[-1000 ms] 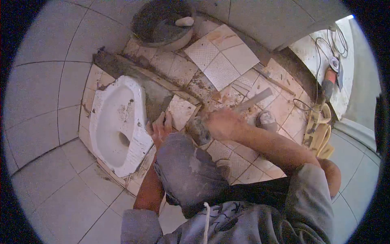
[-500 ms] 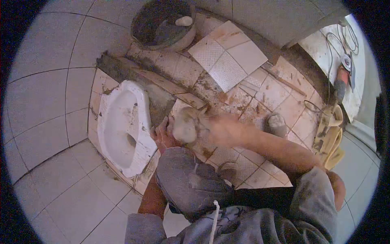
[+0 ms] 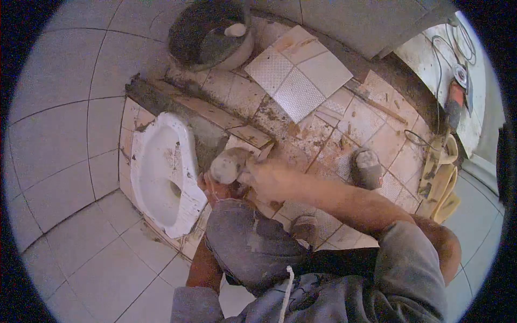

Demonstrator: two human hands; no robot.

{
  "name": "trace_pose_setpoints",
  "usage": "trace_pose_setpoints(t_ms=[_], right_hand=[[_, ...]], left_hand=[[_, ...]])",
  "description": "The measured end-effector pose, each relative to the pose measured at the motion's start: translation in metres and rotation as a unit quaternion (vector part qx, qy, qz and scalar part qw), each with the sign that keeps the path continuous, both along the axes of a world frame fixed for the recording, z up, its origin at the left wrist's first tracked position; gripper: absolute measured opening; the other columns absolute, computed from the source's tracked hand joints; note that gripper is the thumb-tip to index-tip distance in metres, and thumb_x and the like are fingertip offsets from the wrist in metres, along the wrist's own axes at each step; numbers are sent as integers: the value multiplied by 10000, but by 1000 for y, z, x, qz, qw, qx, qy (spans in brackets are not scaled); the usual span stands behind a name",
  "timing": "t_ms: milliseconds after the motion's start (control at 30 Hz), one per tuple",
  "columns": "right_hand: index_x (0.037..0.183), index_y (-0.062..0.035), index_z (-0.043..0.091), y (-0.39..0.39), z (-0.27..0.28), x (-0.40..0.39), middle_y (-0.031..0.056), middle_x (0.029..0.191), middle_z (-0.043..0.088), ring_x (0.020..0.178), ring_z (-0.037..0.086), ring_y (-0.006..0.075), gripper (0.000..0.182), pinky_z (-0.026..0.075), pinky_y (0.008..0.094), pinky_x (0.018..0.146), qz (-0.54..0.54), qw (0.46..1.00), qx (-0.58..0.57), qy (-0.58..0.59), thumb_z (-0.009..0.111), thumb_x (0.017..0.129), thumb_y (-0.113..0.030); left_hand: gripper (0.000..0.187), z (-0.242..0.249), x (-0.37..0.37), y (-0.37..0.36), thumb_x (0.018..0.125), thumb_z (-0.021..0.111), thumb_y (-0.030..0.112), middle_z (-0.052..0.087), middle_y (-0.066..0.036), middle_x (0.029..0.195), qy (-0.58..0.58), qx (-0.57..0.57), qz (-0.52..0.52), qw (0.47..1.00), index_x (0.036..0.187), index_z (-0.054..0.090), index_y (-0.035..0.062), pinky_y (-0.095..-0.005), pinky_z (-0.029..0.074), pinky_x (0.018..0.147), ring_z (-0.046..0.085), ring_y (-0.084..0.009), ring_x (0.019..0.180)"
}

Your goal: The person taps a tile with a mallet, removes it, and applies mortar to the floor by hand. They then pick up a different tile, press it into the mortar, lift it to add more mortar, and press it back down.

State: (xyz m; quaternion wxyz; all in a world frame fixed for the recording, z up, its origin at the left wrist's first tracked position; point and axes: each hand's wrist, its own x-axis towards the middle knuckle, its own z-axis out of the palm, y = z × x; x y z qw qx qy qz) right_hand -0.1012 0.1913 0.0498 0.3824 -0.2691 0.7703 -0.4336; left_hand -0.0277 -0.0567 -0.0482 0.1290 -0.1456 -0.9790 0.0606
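Note:
My right hand (image 3: 259,178) is closed around what looks like a mallet, its rounded, dusty grey-white head (image 3: 227,164) toward the left; the handle is mostly hidden by the hand. Directly under and beside that head is my left hand (image 3: 214,189), partly covered, its visible fingers stretched out low by the right edge of a white squat toilet pan (image 3: 189,189). Dirt specks lie in the pan. A pale tile (image 3: 237,144) shows just beyond the mallet head, against a raised ledge (image 3: 202,110) with rough grey mortar.
Behind stands a large dark bucket (image 3: 234,54) with a white object inside. Patterned loose tiles (image 3: 299,89) lie on the dirty floor. At right are an angle grinder (image 3: 455,99) with its cable and yellowish straps (image 3: 444,196). My shoes (image 3: 368,168) rest on the floor.
My right hand and the mallet have moved left and slightly down, over my left hand, which is now more covered. More of the tile and the ledge's end shows.

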Motion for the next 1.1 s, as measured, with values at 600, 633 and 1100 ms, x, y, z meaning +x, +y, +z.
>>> trace_pose_setpoints(t_ms=[600,633,1100], right_hand=[[1092,110,460,-11,-19,16,270,759,622,766,640,422,422,508,508,659,-39,997,-68,-5,503,919,-273],[1094,109,461,-12,-17,18,266,770,627,765,643,416,424,509,508,656,-60,997,-43,1,499,924,-278],[1145,108,451,-18,-46,27,260,816,622,759,630,437,412,527,474,704,2,983,-105,154,521,865,-185]], left_hand=[[521,5,3,-2,774,668,378,553,-70,1241,-9,-5,-6,1000,1233,570,151,-575,267,1020,506,-257,1147],[524,5,2,-1,774,669,380,552,-70,1243,-8,-7,-6,1000,1234,569,151,-576,265,1021,504,-258,1150],[564,6,4,-2,760,685,407,541,-75,1266,-14,-6,-16,1000,1244,562,145,-595,239,1035,481,-269,1188]])
